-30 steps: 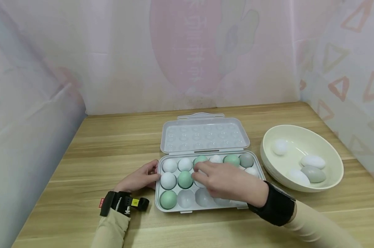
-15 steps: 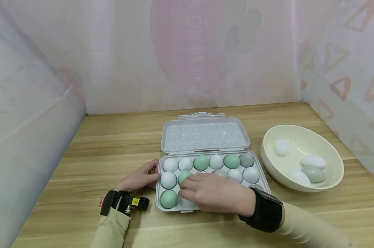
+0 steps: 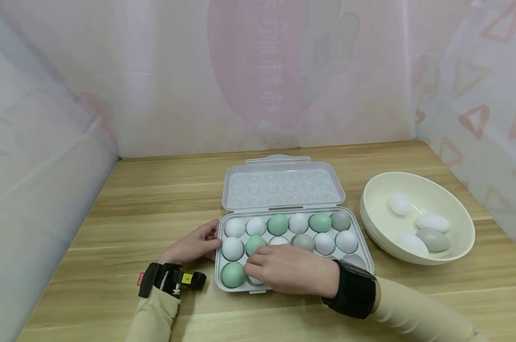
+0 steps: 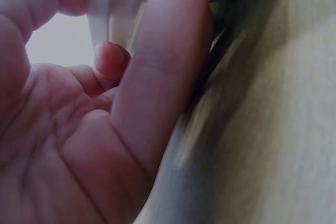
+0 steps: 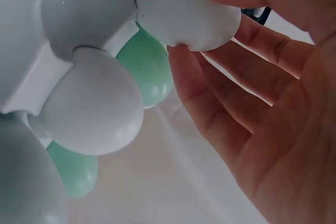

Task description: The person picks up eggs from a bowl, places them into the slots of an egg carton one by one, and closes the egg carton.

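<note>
A lidded egg box (image 3: 218, 271) lies open, with white, green and grey eggs in its cups. My right hand (image 3: 294, 270) is over the front row and pinches a white egg (image 5: 186, 11) between thumb and fingers, the egg's lower end sitting in a cup. In the head view that egg is mostly hidden under the hand, beside the green egg (image 3: 232, 275) at the front left corner. My left hand (image 3: 192, 246) holds the box's left side, thumb toward the front; the left wrist view shows its fingers (image 4: 163, 51) bent around the wall.
To the right of the box stands a cream bowl (image 3: 377, 237) with a small round white egg (image 3: 400, 204), a grey egg (image 3: 433, 240) and two longer white eggs. The clear lid (image 3: 283, 185) lies folded back behind the box. Cloth walls enclose the wooden table (image 3: 155, 190).
My right hand has come from the middle row to the front row, uncovering eggs behind it. The small white egg in the bowl has rolled slightly right. The left hand stays put.
</note>
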The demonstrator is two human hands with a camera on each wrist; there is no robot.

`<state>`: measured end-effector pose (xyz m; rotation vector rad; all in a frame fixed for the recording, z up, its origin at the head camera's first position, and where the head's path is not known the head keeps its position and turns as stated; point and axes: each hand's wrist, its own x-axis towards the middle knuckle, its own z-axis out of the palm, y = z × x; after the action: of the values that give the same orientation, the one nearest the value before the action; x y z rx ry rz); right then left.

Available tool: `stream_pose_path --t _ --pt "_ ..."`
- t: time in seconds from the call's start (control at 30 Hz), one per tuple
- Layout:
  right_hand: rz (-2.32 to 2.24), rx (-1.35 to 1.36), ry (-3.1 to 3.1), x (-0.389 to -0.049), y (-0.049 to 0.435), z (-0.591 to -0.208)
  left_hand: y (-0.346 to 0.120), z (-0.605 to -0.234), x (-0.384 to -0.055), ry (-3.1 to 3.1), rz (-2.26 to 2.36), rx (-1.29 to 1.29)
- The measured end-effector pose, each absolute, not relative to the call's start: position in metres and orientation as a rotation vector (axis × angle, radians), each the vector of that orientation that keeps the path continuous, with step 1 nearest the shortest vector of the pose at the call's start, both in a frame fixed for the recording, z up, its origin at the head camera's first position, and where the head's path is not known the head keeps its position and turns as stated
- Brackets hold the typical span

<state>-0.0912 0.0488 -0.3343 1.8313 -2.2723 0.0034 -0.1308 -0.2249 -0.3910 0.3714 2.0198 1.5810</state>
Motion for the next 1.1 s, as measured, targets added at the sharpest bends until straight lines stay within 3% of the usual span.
stream_pose_path --t 0.6,1.1 --pt "-0.038 1.81 -2.364 -0.094 0.053 -0.331 -0.224 -0.391 -0.131 2.038 1.572 0.378" --pt "0.133 1.672 -2.431 -0.122 0.101 -0.305 -0.225 -0.393 -0.132 2.026 1.601 0.396"
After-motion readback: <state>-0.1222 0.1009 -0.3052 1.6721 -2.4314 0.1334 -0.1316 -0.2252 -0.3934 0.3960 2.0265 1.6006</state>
